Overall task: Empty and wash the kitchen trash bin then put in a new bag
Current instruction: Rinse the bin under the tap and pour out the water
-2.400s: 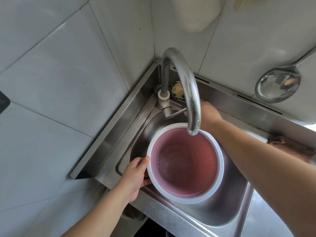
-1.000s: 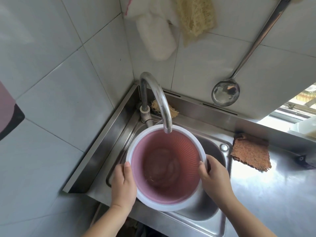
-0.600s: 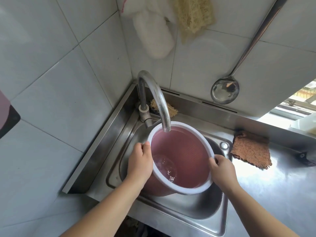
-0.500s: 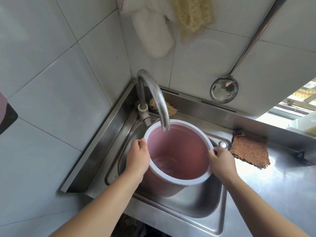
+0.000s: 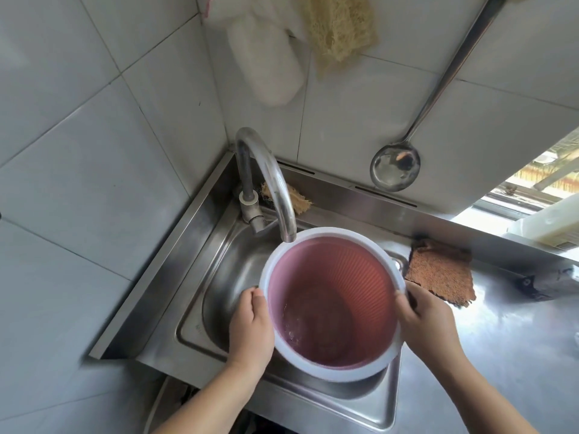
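While both hands' fingers grip its white rim, the ribbed pink bin [image 5: 338, 296] holds water.

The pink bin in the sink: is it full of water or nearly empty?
Nearly empty. The bin holds only a shallow pool at its bottom, and its ribbed inner wall shows bare almost all the way down.
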`<control>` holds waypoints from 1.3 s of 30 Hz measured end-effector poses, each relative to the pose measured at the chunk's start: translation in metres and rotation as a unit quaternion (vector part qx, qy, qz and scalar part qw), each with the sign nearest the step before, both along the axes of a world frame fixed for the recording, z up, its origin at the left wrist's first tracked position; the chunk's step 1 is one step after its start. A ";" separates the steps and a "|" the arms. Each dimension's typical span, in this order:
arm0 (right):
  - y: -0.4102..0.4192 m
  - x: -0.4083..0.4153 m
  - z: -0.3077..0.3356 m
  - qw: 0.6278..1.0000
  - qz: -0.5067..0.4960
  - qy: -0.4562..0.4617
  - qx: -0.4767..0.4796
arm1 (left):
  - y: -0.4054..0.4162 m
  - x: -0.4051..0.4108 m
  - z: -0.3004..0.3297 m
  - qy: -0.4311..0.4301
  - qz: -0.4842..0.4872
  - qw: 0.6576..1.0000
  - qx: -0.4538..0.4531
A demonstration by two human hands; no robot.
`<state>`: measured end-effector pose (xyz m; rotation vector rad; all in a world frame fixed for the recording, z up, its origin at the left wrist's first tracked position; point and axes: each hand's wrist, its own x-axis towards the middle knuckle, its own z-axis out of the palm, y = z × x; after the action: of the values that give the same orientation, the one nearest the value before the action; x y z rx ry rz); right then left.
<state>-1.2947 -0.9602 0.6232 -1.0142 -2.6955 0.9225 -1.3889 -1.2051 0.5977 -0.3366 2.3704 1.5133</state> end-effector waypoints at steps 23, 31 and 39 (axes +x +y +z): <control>-0.004 -0.060 -0.018 0.999 0.000 -0.030 -0.015 | -0.005 -0.052 -0.002 -0.024 0.037 0.999 -0.009; -0.011 -0.051 -0.027 0.999 0.029 0.012 -0.023 | -0.016 -0.029 0.004 0.037 0.035 0.998 -0.036; -0.001 -0.016 -0.058 1.000 -0.001 0.005 -0.031 | -0.010 0.023 0.021 0.131 -0.100 0.986 0.008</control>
<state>-1.3105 -0.9609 0.5651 -1.0211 -2.6714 1.0137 -1.3663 -1.2156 0.6187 0.1098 2.4960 1.5614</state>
